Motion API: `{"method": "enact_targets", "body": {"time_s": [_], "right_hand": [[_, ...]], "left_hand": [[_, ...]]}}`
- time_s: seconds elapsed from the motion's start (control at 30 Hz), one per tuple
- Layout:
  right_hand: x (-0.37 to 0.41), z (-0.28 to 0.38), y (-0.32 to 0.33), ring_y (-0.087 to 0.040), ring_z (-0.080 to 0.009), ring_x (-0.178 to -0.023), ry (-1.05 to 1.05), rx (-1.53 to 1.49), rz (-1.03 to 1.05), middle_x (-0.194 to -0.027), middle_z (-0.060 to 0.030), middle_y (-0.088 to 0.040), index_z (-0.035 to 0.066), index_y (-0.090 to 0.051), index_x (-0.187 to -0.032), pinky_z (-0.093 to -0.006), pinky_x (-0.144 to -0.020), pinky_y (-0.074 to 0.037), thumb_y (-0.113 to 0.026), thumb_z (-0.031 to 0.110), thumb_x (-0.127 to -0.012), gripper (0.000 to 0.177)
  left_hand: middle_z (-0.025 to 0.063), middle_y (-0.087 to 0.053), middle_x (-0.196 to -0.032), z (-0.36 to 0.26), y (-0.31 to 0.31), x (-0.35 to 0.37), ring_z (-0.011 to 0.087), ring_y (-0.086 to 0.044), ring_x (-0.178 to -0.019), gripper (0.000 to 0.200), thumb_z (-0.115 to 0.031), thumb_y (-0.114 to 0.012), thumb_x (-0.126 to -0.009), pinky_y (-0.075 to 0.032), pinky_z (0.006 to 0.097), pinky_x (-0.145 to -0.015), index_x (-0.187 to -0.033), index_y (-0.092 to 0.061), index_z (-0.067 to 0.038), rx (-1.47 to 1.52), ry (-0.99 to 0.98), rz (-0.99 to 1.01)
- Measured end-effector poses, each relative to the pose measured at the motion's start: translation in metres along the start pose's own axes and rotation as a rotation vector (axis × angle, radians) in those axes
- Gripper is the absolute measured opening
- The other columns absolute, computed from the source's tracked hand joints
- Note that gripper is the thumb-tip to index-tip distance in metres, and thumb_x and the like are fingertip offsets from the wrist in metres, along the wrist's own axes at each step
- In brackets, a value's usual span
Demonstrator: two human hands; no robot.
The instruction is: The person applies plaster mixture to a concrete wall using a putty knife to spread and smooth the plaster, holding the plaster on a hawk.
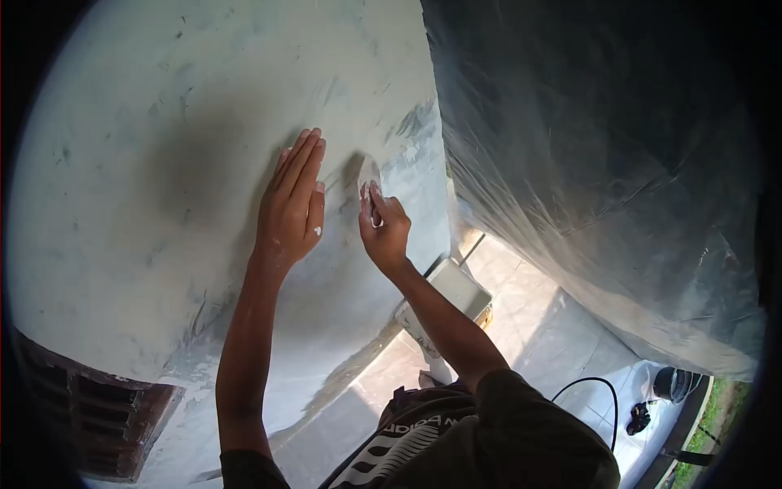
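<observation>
A pale plastered wall (366,73) with grey smudges and patches fills the left and middle of the view. My left hand (289,200) lies flat against it, fingers stretched upward and held close together, with white specks on the skin. To its right, my right hand (386,230) grips a putty knife (369,169) smeared with whitish filler. The blade points up and lies on or very near the wall; exact contact cannot be made out. Some filler also marks my right fingers, which partly cover the tool.
Plastic sheeting (586,163) hangs along the right. Below my right forearm stands a pale rectangular container (460,287) on the tiled floor (538,342). A brown framed opening (90,416) is at lower left. A black cable (609,391) and a dark bucket-like object (673,384) are at lower right.
</observation>
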State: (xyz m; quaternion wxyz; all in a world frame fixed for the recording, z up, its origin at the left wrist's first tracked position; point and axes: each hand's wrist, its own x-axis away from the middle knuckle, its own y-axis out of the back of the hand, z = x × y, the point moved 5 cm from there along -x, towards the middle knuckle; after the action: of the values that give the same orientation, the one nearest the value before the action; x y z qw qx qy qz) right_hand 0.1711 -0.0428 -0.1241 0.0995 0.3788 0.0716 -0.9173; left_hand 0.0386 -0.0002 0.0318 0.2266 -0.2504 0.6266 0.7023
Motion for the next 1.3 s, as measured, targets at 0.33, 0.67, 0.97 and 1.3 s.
{"method": "enact_targets", "body": {"time_s": [0.33, 0.67, 0.97, 1.3], "right_hand": [[-0.022, -0.002, -0.047, -0.056, -0.0264, -0.071, 0.077, 0.1, 0.0, -0.071, -0.0119, -0.058, -0.01, -0.057, -0.128, -0.0369, -0.065, -0.048, -0.07, 0.0, -0.077, 0.053], [-0.024, -0.01, -0.001, -0.049, -0.018, -0.06, 0.063, 0.01, -0.068, -0.065, -0.008, -0.053, -0.005, -0.063, -0.126, -0.0315, -0.054, -0.043, -0.07, -0.002, -0.075, 0.051], [0.052, -0.008, -0.044, -0.052, -0.0225, -0.065, 0.05, -0.006, 0.1, -0.07, -0.0099, -0.054, -0.008, -0.059, -0.127, -0.0353, -0.06, -0.046, -0.07, -0.002, -0.077, 0.051], [-0.045, -0.031, 0.014, -0.048, -0.0135, -0.059, -0.065, -0.108, -0.113, -0.066, -0.007, -0.051, -0.005, -0.062, -0.127, -0.0269, -0.056, -0.042, -0.063, -0.005, -0.076, 0.051]], "left_hand": [[0.0182, -0.044, -0.151, 0.002, -0.003, -0.003, 0.033, -0.037, -0.143, 0.051, 0.001, -0.039, -0.093, -0.026, 0.0488, -0.119, -0.145, -0.041, 0.005, -0.037, -0.009, -0.01], [0.0191, -0.044, -0.15, 0.009, -0.016, -0.017, 0.0327, -0.036, -0.144, 0.051, 0.001, -0.04, -0.093, -0.026, 0.049, -0.119, -0.144, -0.041, 0.005, -0.046, -0.042, -0.008], [0.0194, -0.043, -0.151, 0.006, -0.022, -0.025, 0.0336, -0.036, -0.144, 0.052, 0.001, -0.039, -0.093, -0.025, 0.0492, -0.119, -0.145, -0.04, 0.006, 0.001, -0.037, -0.003], [0.0193, -0.046, -0.149, 0.011, -0.025, -0.022, 0.0318, -0.039, -0.142, 0.049, -0.001, -0.044, -0.092, -0.028, 0.0484, -0.119, -0.141, -0.045, 0.007, -0.061, -0.012, -0.011]]}}
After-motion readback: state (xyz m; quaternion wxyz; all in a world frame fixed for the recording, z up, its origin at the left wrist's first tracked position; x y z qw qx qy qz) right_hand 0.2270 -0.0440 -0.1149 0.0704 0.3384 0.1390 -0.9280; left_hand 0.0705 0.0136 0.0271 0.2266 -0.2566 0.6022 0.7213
